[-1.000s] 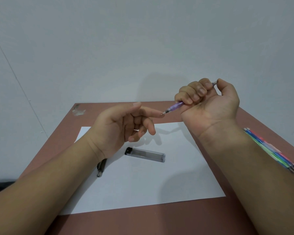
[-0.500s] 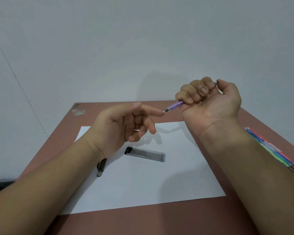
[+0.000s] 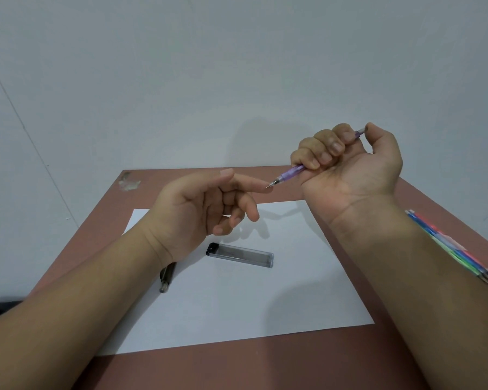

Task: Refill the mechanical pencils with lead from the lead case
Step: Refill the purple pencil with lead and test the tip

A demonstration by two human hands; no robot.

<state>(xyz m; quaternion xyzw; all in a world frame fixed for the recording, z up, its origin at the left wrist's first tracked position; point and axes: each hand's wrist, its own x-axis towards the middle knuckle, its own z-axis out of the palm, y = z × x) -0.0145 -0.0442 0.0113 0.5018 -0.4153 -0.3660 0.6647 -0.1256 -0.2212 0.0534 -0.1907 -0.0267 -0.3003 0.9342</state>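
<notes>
Head view: the right hand (image 3: 350, 161) is raised above the far edge of the table (image 3: 237, 370), palm toward the camera, its fingers curled in a fist round a purple pencil (image 3: 292, 173). The pencil's long axis slants from upper right to lower left; its metal tip points down-left at the left index fingertip and meets or nearly meets it, and its cap end pokes out by the thumb. The barrel is slim, translucent purple plastic.

The left hand (image 3: 200, 206) hovers over the paper (image 3: 237, 305), holding nothing: index finger stretched toward the tip, the other fingers loosely bent.

Below it the lead case (image 3: 240, 255) lies flat on the white sheet, a clear, boxy plastic tube with a black cap at its left end, long axis running left to right. A dark pencil (image 3: 166, 277) lies partly under the left wrist. More pencils (image 3: 448, 246), in bright colours, lie together on the brown table beyond the right forearm.
</notes>
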